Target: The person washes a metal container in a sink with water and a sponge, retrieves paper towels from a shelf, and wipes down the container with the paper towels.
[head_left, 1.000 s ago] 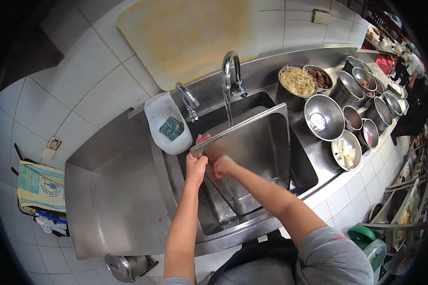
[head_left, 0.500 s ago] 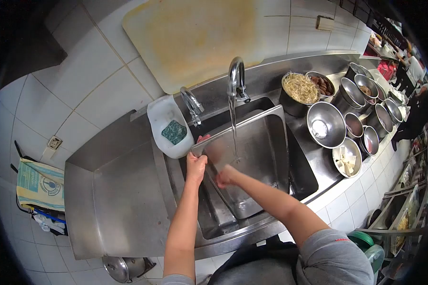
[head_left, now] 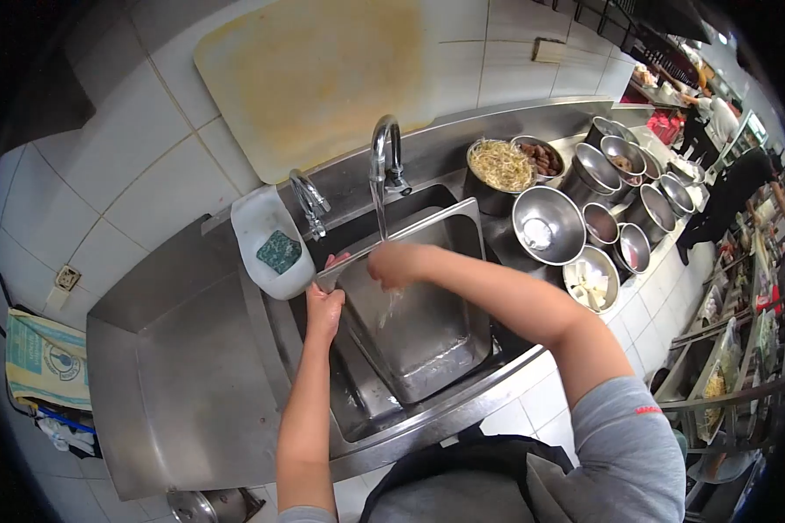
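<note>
A deep rectangular steel pan [head_left: 436, 327] stands tilted in the sink basin. My left hand [head_left: 325, 309] grips its upper left corner, thumb on the near side and fingertips showing behind the rim. Water runs from the tall faucet [head_left: 385, 157] towards my right hand [head_left: 399, 265], which is over the pan's upper part with its fingers curled and blurred. Whether it holds anything is hidden. Below that hand, water falls into the pan. A white plastic container [head_left: 266, 222] with a green scouring pad [head_left: 279, 251] sits left of the basin, near the smaller faucet [head_left: 310, 200].
Right of the sink stand several steel bowls [head_left: 549, 225], a pot of sprouts [head_left: 501, 166] and a bowl of white pieces [head_left: 591, 279]. A yellowed board [head_left: 314, 78] leans on the wall. Steel drainboard [head_left: 183, 375] at left. People stand at far right.
My right hand has moved up from inside the pan to beneath the running faucet. My left hand keeps its grip on the pan corner. The whole view has shifted, with the scene now further left.
</note>
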Tool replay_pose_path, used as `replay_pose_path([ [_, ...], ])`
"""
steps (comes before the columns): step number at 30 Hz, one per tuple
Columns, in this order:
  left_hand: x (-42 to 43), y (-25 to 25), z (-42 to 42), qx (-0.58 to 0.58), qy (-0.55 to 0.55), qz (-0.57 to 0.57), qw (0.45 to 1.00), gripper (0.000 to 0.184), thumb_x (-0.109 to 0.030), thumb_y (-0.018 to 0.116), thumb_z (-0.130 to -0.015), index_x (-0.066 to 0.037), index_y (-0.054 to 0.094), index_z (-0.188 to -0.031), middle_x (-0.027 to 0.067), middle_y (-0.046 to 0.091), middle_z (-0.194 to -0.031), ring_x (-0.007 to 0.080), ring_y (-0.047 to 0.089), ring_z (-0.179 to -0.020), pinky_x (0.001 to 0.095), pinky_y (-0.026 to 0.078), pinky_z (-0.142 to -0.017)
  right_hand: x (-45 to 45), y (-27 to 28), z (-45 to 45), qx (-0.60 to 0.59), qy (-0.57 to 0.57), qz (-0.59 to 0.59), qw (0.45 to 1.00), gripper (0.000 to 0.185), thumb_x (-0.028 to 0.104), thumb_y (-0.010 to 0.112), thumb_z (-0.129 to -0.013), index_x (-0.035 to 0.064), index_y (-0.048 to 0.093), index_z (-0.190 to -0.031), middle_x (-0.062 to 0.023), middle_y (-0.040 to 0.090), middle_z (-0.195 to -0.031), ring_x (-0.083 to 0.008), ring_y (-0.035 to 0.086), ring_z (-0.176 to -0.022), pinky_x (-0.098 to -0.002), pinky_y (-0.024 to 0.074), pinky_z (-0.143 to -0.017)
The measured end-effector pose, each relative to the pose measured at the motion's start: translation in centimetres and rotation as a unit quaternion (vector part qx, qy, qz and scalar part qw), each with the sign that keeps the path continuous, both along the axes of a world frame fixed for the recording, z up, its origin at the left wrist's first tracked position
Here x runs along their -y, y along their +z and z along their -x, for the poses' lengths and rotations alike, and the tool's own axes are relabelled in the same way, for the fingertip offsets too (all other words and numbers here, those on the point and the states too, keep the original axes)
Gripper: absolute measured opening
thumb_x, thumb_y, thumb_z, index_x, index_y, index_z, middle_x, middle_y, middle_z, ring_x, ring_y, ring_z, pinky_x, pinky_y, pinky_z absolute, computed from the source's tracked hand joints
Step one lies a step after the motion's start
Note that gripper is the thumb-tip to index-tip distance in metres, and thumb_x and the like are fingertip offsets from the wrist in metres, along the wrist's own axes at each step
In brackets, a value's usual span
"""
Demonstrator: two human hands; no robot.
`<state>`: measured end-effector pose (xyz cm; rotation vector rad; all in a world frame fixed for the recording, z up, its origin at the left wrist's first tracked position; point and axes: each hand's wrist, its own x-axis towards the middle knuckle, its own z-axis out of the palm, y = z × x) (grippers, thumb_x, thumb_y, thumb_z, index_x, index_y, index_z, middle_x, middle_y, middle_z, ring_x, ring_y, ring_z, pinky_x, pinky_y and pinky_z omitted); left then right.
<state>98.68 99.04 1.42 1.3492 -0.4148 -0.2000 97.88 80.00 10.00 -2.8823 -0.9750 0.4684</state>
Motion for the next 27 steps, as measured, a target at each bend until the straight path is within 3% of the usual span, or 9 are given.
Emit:
replay_pose_path([
  [2, 0.9, 0.9, 0.8, -0.057, 0.006, -0.036, 0.998, 0.061, 0.013, 0.042, -0.060, 0.003, 0.052, -0.119, 0.0092, 0.052, -0.127, 0.0175, 0.041, -0.124, 0.0236, 0.028, -0.098, 1.5, 4.2, 1.8, 0.092, -0.111, -0.146, 0.979, 0.027, 0.009, 0.068, -0.062, 0.0055, 0.062, -0.088, -0.0126, 0.062, -0.084, -0.0328, 0.061, -0.082, -0.0432, 0.0490, -0.073],
  [4, 2.1, 2.6, 1.9, -0.027, -0.004, -0.060, 0.998, 0.057, 0.013, 0.041, -0.061, 0.002, 0.056, -0.114, 0.0094, 0.055, -0.124, 0.0186, 0.040, -0.125, 0.0253, 0.028, -0.100, 2.2, 7.4, 3.4, 0.325, -0.061, -0.095, 0.939, 0.035, 0.012, 0.069, -0.064, 0.0079, 0.057, -0.096, -0.0106, 0.059, -0.090, -0.0314, 0.060, -0.088, -0.0422, 0.0487, -0.073],
  [6, 3.9, 4.9, 2.7, 0.092, -0.031, -0.075, 0.992, 0.054, 0.014, 0.040, -0.061, 0.000, 0.061, -0.109, 0.0093, 0.058, -0.119, 0.0198, 0.039, -0.127, 0.0279, 0.027, -0.103, 3.0, 7.8, 4.2, 0.248, -0.063, -0.032, 0.966, 0.042, 0.011, 0.067, -0.065, 0.0075, 0.053, -0.105, -0.0141, 0.061, -0.094, -0.0300, 0.061, -0.089, -0.0420, 0.0503, -0.072],
  [9, 6.4, 5.0, 2.4, 0.103, -0.049, -0.030, 0.993, 0.049, 0.014, 0.044, -0.063, -0.001, 0.063, -0.106, 0.0094, 0.060, -0.116, 0.0203, 0.041, -0.125, 0.0295, 0.029, -0.103, 3.9, 6.6, 5.6, 0.179, -0.114, -0.003, 0.977, 0.039, 0.011, 0.064, -0.067, 0.0081, 0.054, -0.104, -0.0152, 0.064, -0.080, -0.0322, 0.064, -0.075, -0.0436, 0.0509, -0.063],
  [10, 7.0, 5.6, 2.7, 0.133, -0.057, -0.036, 0.989, 0.042, 0.011, 0.048, -0.066, 0.002, 0.061, -0.105, 0.0076, 0.063, -0.108, 0.0145, 0.053, -0.110, 0.0262, 0.037, -0.095, 4.4, 7.0, 6.1, 0.185, -0.122, -0.015, 0.975, 0.037, 0.011, 0.063, -0.067, 0.0083, 0.055, -0.103, -0.0158, 0.064, -0.078, -0.0331, 0.064, -0.073, -0.0444, 0.0506, -0.063],
  [17, 11.0, 10.4, 3.5, 0.303, 0.063, 0.003, 0.951, 0.028, 0.003, 0.062, -0.071, 0.000, 0.061, -0.099, 0.0132, 0.064, -0.098, 0.0223, 0.064, -0.087, 0.0314, 0.049, -0.076, 8.0, 12.2, 10.9, 0.216, -0.172, -0.119, 0.954, 0.020, 0.005, 0.057, -0.064, 0.0035, 0.052, -0.083, -0.0204, 0.057, -0.067, -0.0408, 0.058, -0.069, -0.0483, 0.0468, -0.062],
  [20, 10.5, 10.3, 4.0, 0.330, 0.045, -0.120, 0.935, 0.020, -0.004, 0.065, -0.074, 0.000, 0.062, -0.093, 0.0134, 0.065, -0.087, 0.0259, 0.065, -0.075, 0.0310, 0.050, -0.067, 9.2, 14.7, 14.6, 0.242, -0.257, -0.155, 0.923, 0.019, 0.003, 0.057, -0.063, 0.0007, 0.047, -0.079, -0.0208, 0.052, -0.062, -0.0423, 0.054, -0.064, -0.0466, 0.0424, -0.058],
  [24, 10.2, 7.0, 2.6, 0.384, 0.024, -0.212, 0.898, 0.015, -0.008, 0.066, -0.073, -0.006, 0.066, -0.088, 0.0107, 0.065, -0.081, 0.0277, 0.064, -0.072, 0.0341, 0.049, -0.062, 13.0, 15.3, 20.3, 0.291, -0.326, -0.230, 0.869, 0.035, 0.000, 0.052, -0.063, -0.0018, 0.056, -0.097, -0.0235, 0.057, -0.080, -0.0389, 0.058, -0.077, -0.0391, 0.0455, -0.068],
  [27, 9.0, 4.1, -0.4, 0.384, 0.068, -0.235, 0.890, 0.014, -0.008, 0.067, -0.071, -0.009, 0.067, -0.086, 0.0101, 0.065, -0.079, 0.0284, 0.063, -0.069, 0.0365, 0.050, -0.062, 16.4, 14.4, 25.8, 0.355, -0.361, -0.273, 0.818, 0.040, 0.001, 0.051, -0.064, -0.0033, 0.056, -0.103, -0.0147, 0.062, -0.086, -0.0275, 0.060, -0.077, -0.0319, 0.0451, -0.074],
])
